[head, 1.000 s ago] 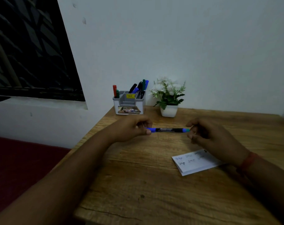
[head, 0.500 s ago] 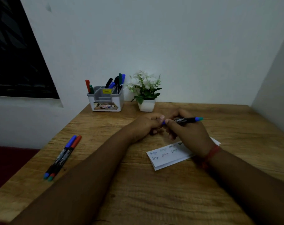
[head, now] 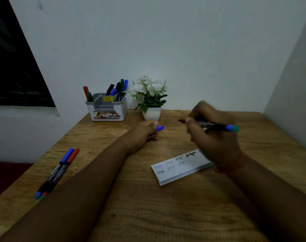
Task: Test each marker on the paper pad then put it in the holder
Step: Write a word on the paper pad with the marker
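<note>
Wooden counter (head: 148,215) against a pale wall is the setting. Right hand (head: 213,137) grips a marker (head: 217,126) in curled fingers, raised above the far end of the paper pad (head: 180,169), its blue-green rear end pointing right and its bare dark tip pointing left. Left hand (head: 147,131) is closed round the blue cap (head: 160,128), knuckles resting on the wood. Half a second ago both hands met at the cap end of the marker; now they have drawn apart and the cap is off. That likely means the uncapping step is finished and the test stroke comes next, on the pad's free space below its rows of scribbled words. Farther back stands the holder (head: 107,109), already carrying several markers, just left of a small potted plant (head: 151,98). Two markers (head: 57,172) lie side by side near the left edge, presumably still waiting for their test.
</note>
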Action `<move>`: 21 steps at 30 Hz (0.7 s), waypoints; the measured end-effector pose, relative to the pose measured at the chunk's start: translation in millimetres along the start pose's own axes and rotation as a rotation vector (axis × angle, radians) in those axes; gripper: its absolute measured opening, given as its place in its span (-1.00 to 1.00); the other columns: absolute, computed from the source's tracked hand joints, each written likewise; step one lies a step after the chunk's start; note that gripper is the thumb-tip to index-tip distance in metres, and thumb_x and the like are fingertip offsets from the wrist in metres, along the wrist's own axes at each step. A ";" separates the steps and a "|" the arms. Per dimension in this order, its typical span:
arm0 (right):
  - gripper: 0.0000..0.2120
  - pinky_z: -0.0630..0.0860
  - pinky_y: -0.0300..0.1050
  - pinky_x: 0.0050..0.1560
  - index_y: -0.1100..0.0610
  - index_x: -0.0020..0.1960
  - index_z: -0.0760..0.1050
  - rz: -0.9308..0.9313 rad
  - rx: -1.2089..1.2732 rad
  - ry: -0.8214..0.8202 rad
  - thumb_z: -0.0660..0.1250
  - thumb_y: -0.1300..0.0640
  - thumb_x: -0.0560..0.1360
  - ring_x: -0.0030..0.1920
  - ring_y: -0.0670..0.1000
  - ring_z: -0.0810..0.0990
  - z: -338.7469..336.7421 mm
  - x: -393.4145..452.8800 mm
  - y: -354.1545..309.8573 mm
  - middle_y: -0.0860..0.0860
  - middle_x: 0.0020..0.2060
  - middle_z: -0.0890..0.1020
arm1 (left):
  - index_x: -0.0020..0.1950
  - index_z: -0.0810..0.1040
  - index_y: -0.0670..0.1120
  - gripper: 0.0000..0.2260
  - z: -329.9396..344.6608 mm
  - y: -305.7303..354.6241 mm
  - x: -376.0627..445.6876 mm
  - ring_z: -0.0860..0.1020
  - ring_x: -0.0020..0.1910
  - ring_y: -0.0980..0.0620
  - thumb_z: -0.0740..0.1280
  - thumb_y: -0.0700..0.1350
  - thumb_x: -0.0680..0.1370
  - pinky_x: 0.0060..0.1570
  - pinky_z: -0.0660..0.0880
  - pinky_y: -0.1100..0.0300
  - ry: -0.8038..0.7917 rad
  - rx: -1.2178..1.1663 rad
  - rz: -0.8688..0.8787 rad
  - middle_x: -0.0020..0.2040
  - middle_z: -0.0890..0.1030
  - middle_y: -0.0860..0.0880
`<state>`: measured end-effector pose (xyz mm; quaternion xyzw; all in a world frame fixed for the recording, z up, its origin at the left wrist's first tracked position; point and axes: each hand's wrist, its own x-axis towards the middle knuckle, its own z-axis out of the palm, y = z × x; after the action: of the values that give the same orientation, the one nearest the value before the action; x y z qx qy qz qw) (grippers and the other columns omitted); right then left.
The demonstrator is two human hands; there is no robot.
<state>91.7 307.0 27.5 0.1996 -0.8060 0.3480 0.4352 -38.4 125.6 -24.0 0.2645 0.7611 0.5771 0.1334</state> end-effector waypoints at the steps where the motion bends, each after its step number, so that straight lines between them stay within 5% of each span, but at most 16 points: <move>1: -0.82 0.48 0.10 -0.46 0.25 -0.22 0.47 0.007 0.046 0.073 0.29 0.19 0.52 -0.43 0.06 0.58 -7.4 5.8 -1.6 0.08 -0.41 0.56 | -0.08 0.49 -0.08 -0.72 -7.1 -0.6 -1.1 0.44 -0.35 0.18 0.08 -0.03 0.71 -0.17 0.41 0.30 0.079 0.068 0.001 -0.29 0.50 -0.04; 5: -0.86 0.54 0.14 -0.43 0.19 -0.12 0.48 0.063 0.008 0.046 0.29 0.13 0.55 -0.38 0.04 0.63 -9.4 3.0 12.6 0.02 -0.35 0.60 | -0.06 0.51 -0.09 -0.79 -0.1 -3.7 -1.8 0.42 -0.24 0.17 0.17 -0.04 0.68 -0.22 0.31 0.18 0.261 0.442 0.091 -0.16 0.49 0.02; 14: -0.91 0.60 0.12 -0.31 0.09 -0.11 0.48 0.209 -0.064 -0.131 0.36 0.20 0.55 -0.30 -0.01 0.65 2.7 -12.0 44.1 -0.03 -0.29 0.63 | 0.01 0.43 0.08 -0.89 18.1 -9.7 -1.2 0.42 0.12 -0.01 0.32 0.06 0.57 0.15 0.40 -0.04 0.207 0.855 0.117 0.04 0.49 0.05; 18: -0.92 0.61 0.12 -0.28 0.08 -0.10 0.49 0.256 -0.066 -0.131 0.36 0.18 0.55 -0.28 -0.01 0.67 3.3 -11.6 45.1 -0.03 -0.27 0.64 | 0.34 0.39 0.00 -0.60 24.3 -6.6 -2.0 0.32 0.35 -0.07 0.21 0.19 0.60 0.37 0.24 -0.16 0.282 0.993 0.112 0.32 0.40 -0.02; 21: -0.94 0.61 0.13 -0.22 0.05 -0.11 0.49 0.322 -0.062 -0.121 0.33 0.13 0.55 -0.23 0.02 0.67 4.2 -11.3 46.9 -0.02 -0.27 0.64 | 0.54 0.18 0.02 -0.44 32.4 0.8 -4.1 0.05 0.55 -0.11 0.10 0.25 0.61 0.48 -0.06 -0.31 0.333 1.033 0.130 0.56 0.16 -0.05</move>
<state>66.1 336.0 -1.7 0.0750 -0.8628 0.3754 0.3304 -18.4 149.6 -33.3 0.2471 0.9384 0.1696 -0.1722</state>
